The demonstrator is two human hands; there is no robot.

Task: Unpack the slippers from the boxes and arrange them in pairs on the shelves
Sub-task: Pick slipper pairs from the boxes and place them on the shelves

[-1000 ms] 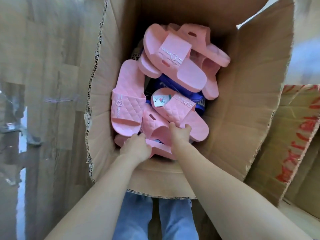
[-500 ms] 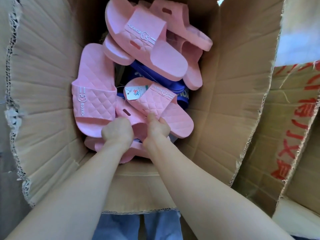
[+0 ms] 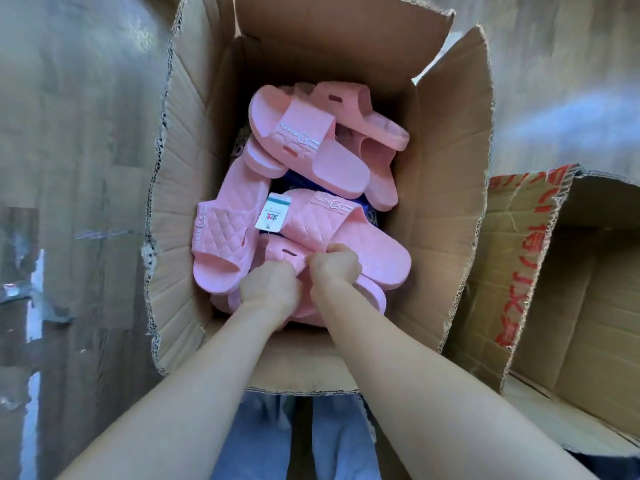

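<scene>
**Hands drawn together on one pink slipper in the box**

Since a second ago the right hand (image 3: 335,268) has changed from fingers laid open on the heap to a curled fist. The left hand (image 3: 270,286) has come up off the lowest slipper to sit just beside it.

1. Grip: both hands pinch the band of the slotted slipper (image 3: 284,252), one on each side, knuckles nearly touching. The fingertips are hidden under the band.
2. Location: the slotted slipper lies at the 6 o'clock end of the heap, inside the open cardboard box (image 3: 446,209).
3. Tagged slipper (image 3: 349,237): it lies across the slotted slipper toward 3 o'clock. Its white label (image 3: 272,212) is at the end toward 10 o'clock, and its sole edge touches the right hand.
4. Quilted slipper (image 3: 225,233): it lies at 9 o'clock, along the box wall.
5. Upper slippers (image 3: 311,143): several are piled crosswise at 12 o'clock.
6. Dark blue item (image 3: 294,183): it shows between the piles; I cannot tell what it is.
7. Low slipper (image 3: 372,296): one more slipper shows below the right wrist.
8. Second box (image 3: 571,306): it bears red lettering and stands open at 3 o'clock, touching the first.
9. Wood-pattern floor (image 3: 86,161): it lies at 9 o'clock.
10. Blue jeans (image 3: 256,441): they show at 6 o'clock, outside the box.
</scene>
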